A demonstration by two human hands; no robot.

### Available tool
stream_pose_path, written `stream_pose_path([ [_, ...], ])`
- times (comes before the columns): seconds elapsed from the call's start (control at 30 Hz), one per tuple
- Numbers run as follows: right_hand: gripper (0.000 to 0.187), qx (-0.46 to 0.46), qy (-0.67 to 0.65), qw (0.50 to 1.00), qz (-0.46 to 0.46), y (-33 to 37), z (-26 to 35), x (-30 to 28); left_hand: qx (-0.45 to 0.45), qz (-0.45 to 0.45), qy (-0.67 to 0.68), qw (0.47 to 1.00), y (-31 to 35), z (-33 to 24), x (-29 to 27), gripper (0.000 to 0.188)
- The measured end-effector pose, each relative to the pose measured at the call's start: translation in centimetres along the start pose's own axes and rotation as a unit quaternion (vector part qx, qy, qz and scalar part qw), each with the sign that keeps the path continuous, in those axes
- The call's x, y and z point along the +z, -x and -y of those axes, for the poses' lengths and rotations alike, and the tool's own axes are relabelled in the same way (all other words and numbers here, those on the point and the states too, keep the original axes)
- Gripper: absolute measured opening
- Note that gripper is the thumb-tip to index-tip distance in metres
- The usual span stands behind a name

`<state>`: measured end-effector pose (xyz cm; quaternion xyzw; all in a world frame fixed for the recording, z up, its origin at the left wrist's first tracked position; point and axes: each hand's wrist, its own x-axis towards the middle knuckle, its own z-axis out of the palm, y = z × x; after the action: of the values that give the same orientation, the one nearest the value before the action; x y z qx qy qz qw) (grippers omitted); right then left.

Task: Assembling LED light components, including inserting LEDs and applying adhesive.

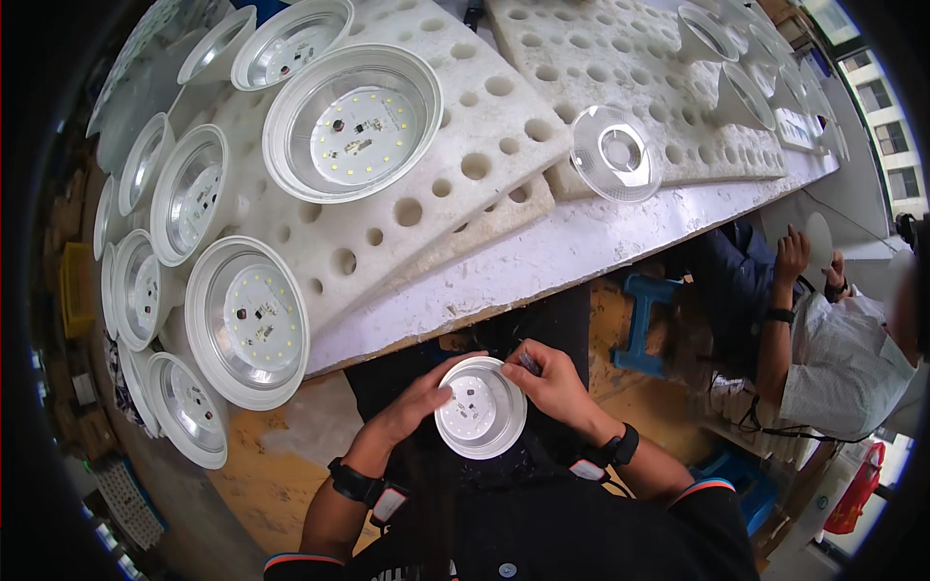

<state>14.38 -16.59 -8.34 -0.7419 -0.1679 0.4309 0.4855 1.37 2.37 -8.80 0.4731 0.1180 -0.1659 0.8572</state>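
Observation:
Over my lap I hold a round white LED lamp housing (pixel 511 412), its open side facing up. A white circuit board (pixel 472 409) with small LEDs lies inside it. My left hand (pixel 418 399) is closed round the left rim, thumb reaching in over the board. My right hand (pixel 550 381) grips the upper right rim with its thumb. A small dark object (pixel 529 363) shows between the right fingers; its kind is hard to make out. Ahead on the foam board stand similar lamp housings, the nearest large one (pixel 247 322) at the left.
White foam boards (pixel 441 145) full of round holes cover the table (pixel 484 290). A clear plastic cover (pixel 616 153) leans at a foam edge. More lamp housings (pixel 741 97) stand far right. A co-worker (pixel 823 358) sits at the right, near a blue stool (pixel 644 324).

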Motion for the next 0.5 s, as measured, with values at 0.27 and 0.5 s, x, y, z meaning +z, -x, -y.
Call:
stream_pose_path([
  [0.27, 0.016, -0.030, 0.003, 0.999, -0.040, 0.2, 0.2, -0.2, -0.031, -0.042, -0.150, 0.987, -0.1, -2.8, 1.5, 0.064],
  [0.5, 0.018, -0.112, 0.101, 0.988, 0.044, 2.0, 3.3, -1.1, 0.097, -0.080, -0.319, 0.940, 1.1, -4.0, 3.2, 0.051],
])
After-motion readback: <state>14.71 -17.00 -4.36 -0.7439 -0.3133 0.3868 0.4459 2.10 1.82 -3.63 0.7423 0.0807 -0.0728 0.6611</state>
